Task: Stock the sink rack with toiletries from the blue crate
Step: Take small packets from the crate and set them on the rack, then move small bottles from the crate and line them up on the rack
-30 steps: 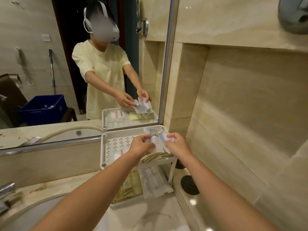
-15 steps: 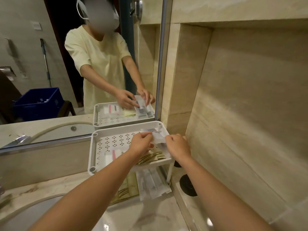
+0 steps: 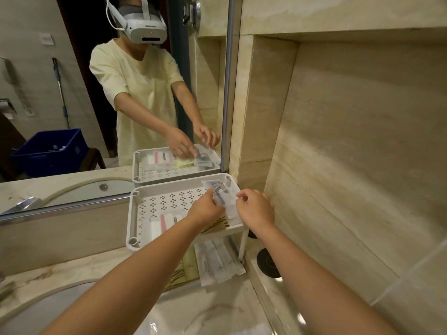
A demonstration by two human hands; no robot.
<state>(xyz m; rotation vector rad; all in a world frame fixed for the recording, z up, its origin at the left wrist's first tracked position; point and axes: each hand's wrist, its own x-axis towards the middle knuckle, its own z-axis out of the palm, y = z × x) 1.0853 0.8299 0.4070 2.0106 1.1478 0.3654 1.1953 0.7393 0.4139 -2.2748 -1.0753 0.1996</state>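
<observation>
A white two-tier perforated sink rack [image 3: 134,215] stands at the counter's back right corner against the mirror. A clear wrapped packet [image 3: 219,189] lies in the top tray's back right corner. My left hand [image 3: 205,211] rests its fingertips on that packet and pinches its near edge. My right hand [image 3: 257,209] hovers just right of the packet with thumb and fingers apart, holding nothing. A pink-and-white packet [image 3: 164,222] lies at the tray's front. The blue crate [image 3: 48,153] shows only in the mirror, behind me to the left.
Long white packets [image 3: 219,262] and yellowish striped ones [image 3: 182,272] fill the lower tier. The stone wall [image 3: 338,165] stands close on the right. The sink basin [image 3: 53,308] lies front left. A black round fitting [image 3: 268,262] sits beside the rack's leg.
The packet, held in both hands above the tray, has come down into the tray's back right corner. My right hand has let go and opened.
</observation>
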